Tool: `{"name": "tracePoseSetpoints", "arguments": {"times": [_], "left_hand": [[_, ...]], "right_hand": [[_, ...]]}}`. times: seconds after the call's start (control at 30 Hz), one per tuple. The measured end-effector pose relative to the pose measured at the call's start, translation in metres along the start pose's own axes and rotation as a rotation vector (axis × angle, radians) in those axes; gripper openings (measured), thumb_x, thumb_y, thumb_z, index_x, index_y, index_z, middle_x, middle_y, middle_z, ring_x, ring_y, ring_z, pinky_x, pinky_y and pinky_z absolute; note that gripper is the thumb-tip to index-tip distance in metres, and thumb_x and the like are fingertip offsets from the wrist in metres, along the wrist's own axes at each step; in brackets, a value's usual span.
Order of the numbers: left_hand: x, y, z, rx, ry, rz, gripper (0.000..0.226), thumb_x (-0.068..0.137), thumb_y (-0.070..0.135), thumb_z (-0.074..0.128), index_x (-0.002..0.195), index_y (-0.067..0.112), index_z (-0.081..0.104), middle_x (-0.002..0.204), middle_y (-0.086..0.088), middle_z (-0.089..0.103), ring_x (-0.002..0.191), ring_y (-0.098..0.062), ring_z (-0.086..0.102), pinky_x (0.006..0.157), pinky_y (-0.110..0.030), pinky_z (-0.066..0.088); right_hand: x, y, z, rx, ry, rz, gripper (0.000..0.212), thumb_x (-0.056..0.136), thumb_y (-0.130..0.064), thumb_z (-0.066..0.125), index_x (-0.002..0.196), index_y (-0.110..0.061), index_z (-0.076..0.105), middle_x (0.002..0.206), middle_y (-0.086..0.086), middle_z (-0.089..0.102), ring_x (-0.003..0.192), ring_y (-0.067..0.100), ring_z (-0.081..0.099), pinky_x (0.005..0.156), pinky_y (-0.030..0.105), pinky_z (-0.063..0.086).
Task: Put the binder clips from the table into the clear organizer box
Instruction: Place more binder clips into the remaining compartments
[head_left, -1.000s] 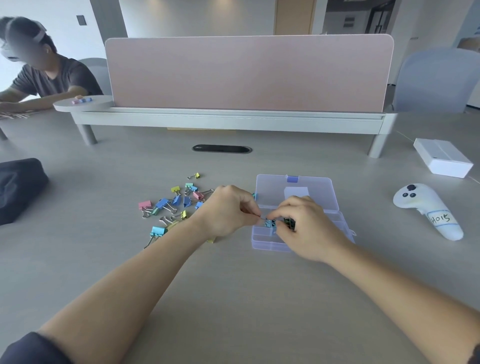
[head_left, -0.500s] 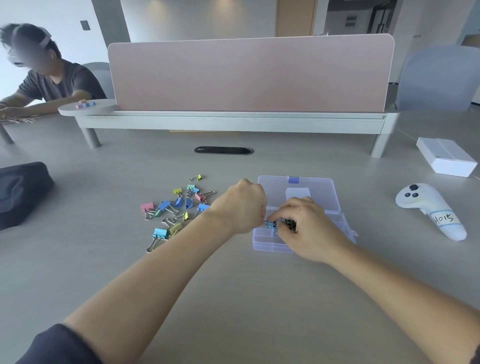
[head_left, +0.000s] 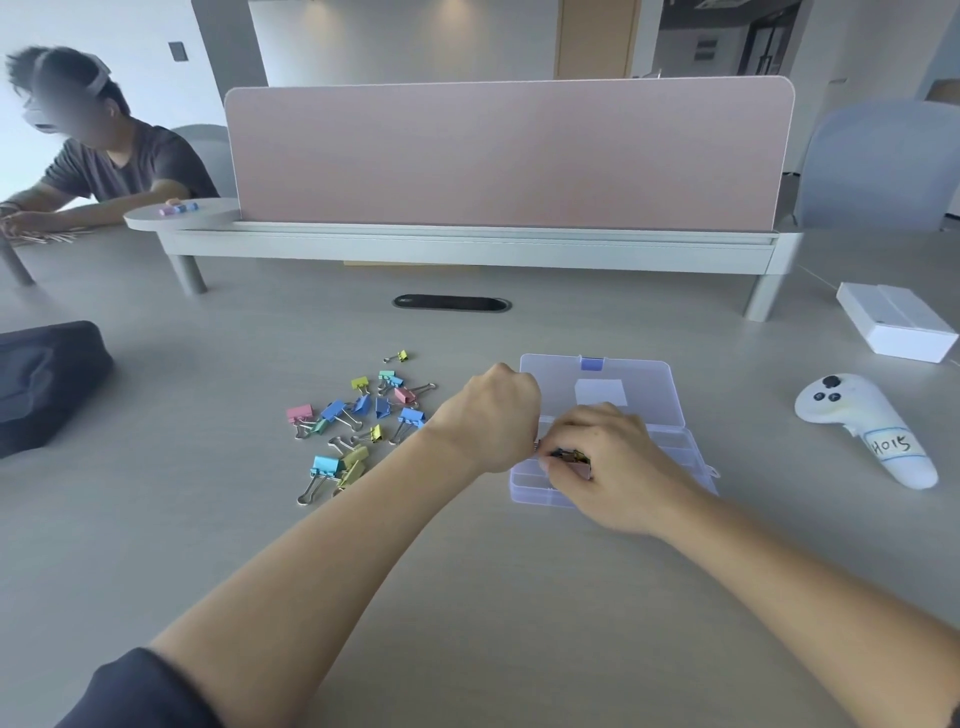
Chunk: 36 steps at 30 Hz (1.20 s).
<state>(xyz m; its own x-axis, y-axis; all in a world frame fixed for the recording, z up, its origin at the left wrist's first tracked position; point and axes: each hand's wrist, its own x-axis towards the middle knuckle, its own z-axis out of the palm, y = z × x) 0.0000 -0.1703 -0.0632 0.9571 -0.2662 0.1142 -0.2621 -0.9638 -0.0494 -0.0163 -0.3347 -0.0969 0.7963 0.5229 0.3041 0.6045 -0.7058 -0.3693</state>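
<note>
Well, on the grey worktop (head_left: 519, 597) before a pink screen (head_left: 509, 156), loose binder clips (head_left: 358, 421) lie left of the clear organizer box (head_left: 649, 376), over whose front compartments my right hand (head_left: 615, 470) pinches a clip (head_left: 570, 458), my left hand (head_left: 491, 415) curled beside it, its grip hidden.

Your table (head_left: 467, 597) looks like smooth, matt laminate with a faint pale wood grain. The organizer box (head_left: 623, 384) in front of you is clear, glossy plastic, with a violet plastic latch (head_left: 592, 363). The binder clips (head_left: 358, 415) have pastel painted bodies with a slight sheen and bright metal wire handles. On your right, the controller (head_left: 862, 415) is matt white plastic with a paper label (head_left: 891, 444). On your left, the bag (head_left: 47, 384) looks like dark cloth. The divider panel (head_left: 509, 156) is matt pink.
</note>
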Motion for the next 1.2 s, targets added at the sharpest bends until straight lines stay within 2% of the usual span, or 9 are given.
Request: {"name": "tracePoseSetpoints", "arguments": {"times": [0.2,0.4,0.5,0.63,0.77,0.97,1.03,1.13,1.2], "left_hand": [[0.001,-0.008,0.003,-0.127,0.004,-0.013,0.011,0.081,0.023,0.057,0.078,0.015,0.066,0.086,-0.005,0.054,0.082,-0.028,0.056,0.055,-0.029,0.038],[-0.004,-0.012,-0.001,-0.273,0.001,-0.005,0.013,0.079,0.027,0.062,0.08,0.019,0.072,0.087,-0.002,0.061,0.086,-0.023,0.059,0.065,-0.032,0.05],[-0.011,-0.025,-0.011,-0.472,-0.048,0.023,0.013,0.081,0.027,0.066,0.075,0.021,0.076,0.074,0.006,0.067,0.069,-0.007,0.055,0.06,-0.015,0.044],[-0.013,-0.067,-0.015,-0.746,0.066,-0.168,0.011,0.08,0.028,0.07,0.073,0.02,0.074,0.061,0.009,0.065,0.056,-0.005,0.051,0.051,-0.014,0.04],[0.004,-0.12,-0.008,-0.577,0.204,-0.307,0.011,0.086,0.024,0.062,0.091,0.023,0.072,0.087,0.01,0.071,0.083,-0.01,0.064,0.077,-0.022,0.051],[0.038,-0.172,0.014,-0.283,0.048,-0.394,0.039,0.094,0.025,0.054,0.133,0.019,0.055,0.134,0.0,0.058,0.119,-0.023,0.055,0.102,-0.032,0.042],[0.045,-0.174,0.02,-0.23,0.03,-0.381,0.033,0.095,0.025,0.051,0.127,0.024,0.059,0.132,-0.005,0.058,0.111,-0.027,0.059,0.097,-0.035,0.047],[0.055,-0.173,0.029,-0.152,-0.001,-0.363,0.025,0.09,0.017,0.045,0.095,0.023,0.069,0.112,-0.008,0.067,0.083,-0.024,0.06,0.076,-0.034,0.054],[0.059,-0.172,0.031,-0.131,0.013,-0.382,0.031,0.09,0.014,0.045,0.103,0.027,0.071,0.11,-0.006,0.065,0.086,-0.025,0.062,0.075,-0.035,0.056]], "right_hand": [[0.001,0.0,0.001,-0.004,0.01,0.003,0.024,0.084,-0.04,0.044,0.086,-0.037,0.068,0.082,-0.021,0.056,0.089,0.016,0.05,0.086,0.04,0.041],[0.001,0.0,0.001,-0.005,0.017,0.013,0.025,0.084,-0.04,0.044,0.086,-0.036,0.068,0.081,-0.015,0.06,0.088,0.016,0.05,0.085,0.04,0.043],[0.001,0.0,0.002,-0.009,0.025,0.009,0.025,0.083,-0.04,0.044,0.086,-0.035,0.069,0.079,-0.015,0.059,0.085,0.015,0.049,0.084,0.039,0.043],[0.001,0.0,0.001,-0.024,0.009,0.021,0.025,0.084,-0.04,0.043,0.085,-0.034,0.067,0.082,-0.015,0.062,0.088,0.014,0.048,0.085,0.038,0.042],[0.002,0.0,0.002,-0.027,0.003,0.018,0.026,0.084,-0.041,0.042,0.086,-0.033,0.067,0.084,-0.015,0.063,0.089,0.014,0.048,0.084,0.037,0.043],[0.001,0.002,0.002,-0.006,0.016,0.003,0.025,0.084,-0.04,0.044,0.087,-0.035,0.068,0.084,-0.021,0.061,0.09,0.012,0.048,0.086,0.038,0.042],[0.002,0.002,0.002,-0.01,0.012,-0.001,0.026,0.084,-0.04,0.044,0.089,-0.034,0.069,0.085,-0.021,0.062,0.091,0.011,0.047,0.087,0.037,0.041],[0.003,0.002,0.002,-0.01,0.017,-0.008,0.026,0.084,-0.039,0.045,0.09,-0.034,0.069,0.086,-0.022,0.061,0.09,0.01,0.046,0.087,0.037,0.041],[0.003,0.002,0.003,0.0,0.022,-0.012,0.025,0.084,-0.038,0.045,0.089,-0.034,0.069,0.084,-0.022,0.06,0.089,0.01,0.046,0.086,0.038,0.042]]}}
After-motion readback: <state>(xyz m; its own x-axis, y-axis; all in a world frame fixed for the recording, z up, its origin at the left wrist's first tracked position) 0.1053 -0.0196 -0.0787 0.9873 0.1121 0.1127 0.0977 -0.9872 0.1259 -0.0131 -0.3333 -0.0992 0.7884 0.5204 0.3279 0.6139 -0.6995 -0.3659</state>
